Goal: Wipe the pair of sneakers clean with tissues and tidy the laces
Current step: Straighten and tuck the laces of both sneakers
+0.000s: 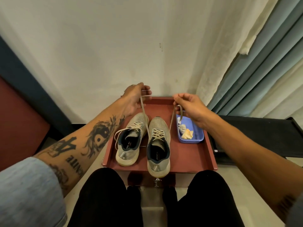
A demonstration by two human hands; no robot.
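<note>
Two pale grey sneakers stood side by side on the red counter (188, 158), toes pointing away from the person. The right sneaker (158, 128) sat with its heel at the front rim, and both ends of its lace (144, 112) were drawn up and apart. The left hand (135, 99) had its grip closed on one end, pinched between thumb and fingertips. The right hand (191, 108) pinched the other end, with the loose tail hanging down over the blue tub (199, 138). The left sneaker (131, 126) lay just beside the first, its own lace slack and looping off its outer side.

The wiping looked done or set aside: crumpled tissues (186, 132) lay in the tub at the right of the counter, and neither hand held one.

The lace was flat, soft and limp. It would carry tension only along its length and flop the moment it was let go, so it is best held near the tips, where a pinch gives the most control for crossing and knotting. The shoe itself seemed light, with a flexible mesh upper and a stiffer sole. A hard upward pull might lift or tip it off the rim, so an even tug on both ends — outward rather than up — seemed the safer way to snug the eyelets.
</note>
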